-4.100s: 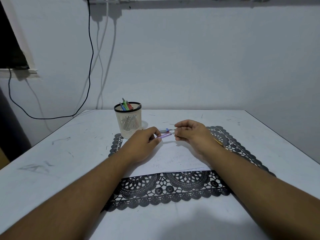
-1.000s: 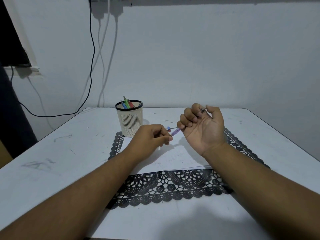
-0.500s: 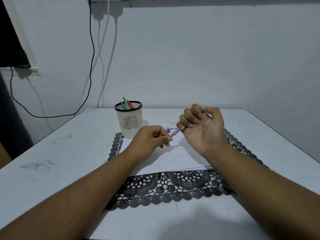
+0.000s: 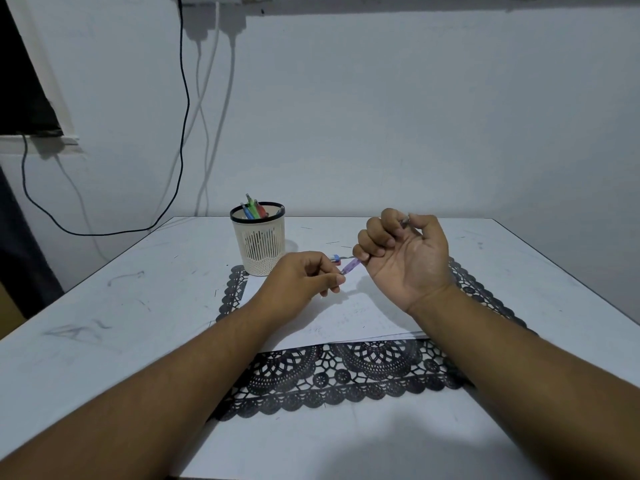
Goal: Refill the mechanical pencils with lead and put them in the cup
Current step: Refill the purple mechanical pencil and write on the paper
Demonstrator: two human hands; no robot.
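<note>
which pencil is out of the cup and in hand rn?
The purple pencil, gripped in the right hand, palm up. The blue, green and red ones stand in the cup.

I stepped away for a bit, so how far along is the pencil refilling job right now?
Done: several coloured pencils already stand in the cup. In hand: the right hand grips a purple pencil, while the left hand pinches at its lower end; whether it holds a lead is too small to tell. Left: this pencil, and a small blue piece lying on the table.
</note>
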